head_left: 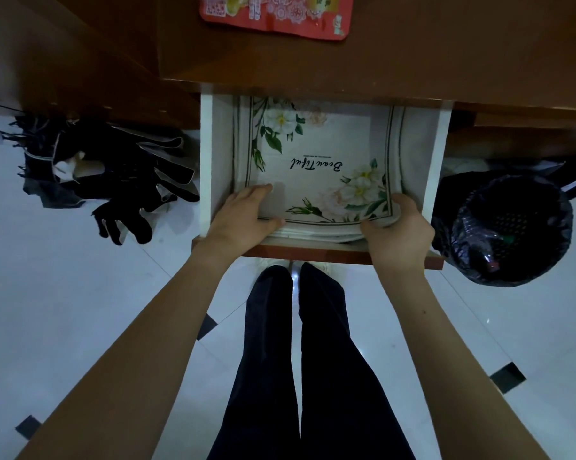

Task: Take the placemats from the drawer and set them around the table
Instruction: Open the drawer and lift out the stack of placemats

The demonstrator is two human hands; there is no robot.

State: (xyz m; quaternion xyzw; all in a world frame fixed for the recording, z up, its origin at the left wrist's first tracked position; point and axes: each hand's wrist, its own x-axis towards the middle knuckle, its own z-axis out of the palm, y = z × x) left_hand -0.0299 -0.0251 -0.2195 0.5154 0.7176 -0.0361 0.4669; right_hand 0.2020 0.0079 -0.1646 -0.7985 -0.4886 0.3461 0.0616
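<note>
While the drawer [206,161] stood pulled out from under the brown table [413,54] in the middle of the frame, both hands were inside its near end. The placemats [316,151] lay in the drawer as a flat stack. The top one was pale, with white flowers and green leaves in two corners and the word "Beautiful" printed upside down for the camera. The left hand [246,217] held the near left corner of the stack, with one finger lying on the top placemat and another along its near edge. The right hand [398,230] gripped the near right corner, with the fingers curled around the edge, and there the stack was bent a little upward. How many placemats were in the stack, I could not tell. At the top of the frame a red packet [276,18] lay on the table. At the right a black bin [512,227] with a dark liner stood on the white tiled floor [80,293], and at the left a pile of dark bags [120,174] lay on the floor. Two legs in dark trousers [313,360] showed at the bottom centre.
</note>
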